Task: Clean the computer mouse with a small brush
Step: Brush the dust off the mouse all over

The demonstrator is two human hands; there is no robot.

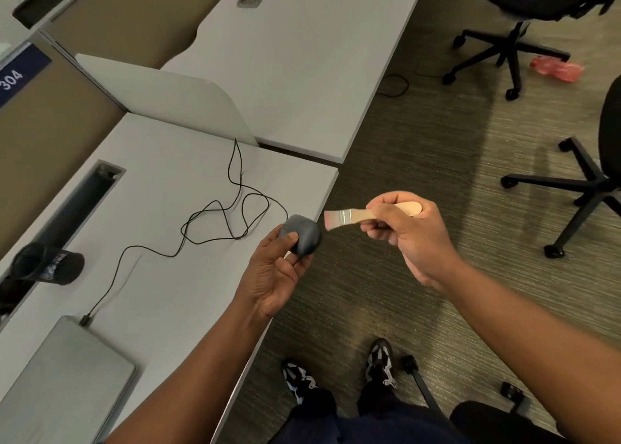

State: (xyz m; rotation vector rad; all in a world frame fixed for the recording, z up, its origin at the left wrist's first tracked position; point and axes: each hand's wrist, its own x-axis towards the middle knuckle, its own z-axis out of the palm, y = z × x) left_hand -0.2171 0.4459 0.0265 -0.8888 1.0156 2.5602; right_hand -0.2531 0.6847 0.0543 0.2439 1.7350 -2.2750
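Observation:
My left hand (277,274) holds a dark grey computer mouse (304,233) just past the desk's right edge, thumb on top and fingers curled underneath. Its thin black cable (215,215) loops over the desk and runs to a closed grey laptop (67,376). My right hand (408,233) grips the wooden handle of a small flat brush (356,216). The pale pink bristles point left and sit just right of the mouse, a small gap between them.
A black mesh pen cup (50,267) lies on its side on the light grey desk (168,292). A white divider panel (174,101) stands behind. Black office chairs (510,17) stand on the carpet to the right. My feet (379,363) are below.

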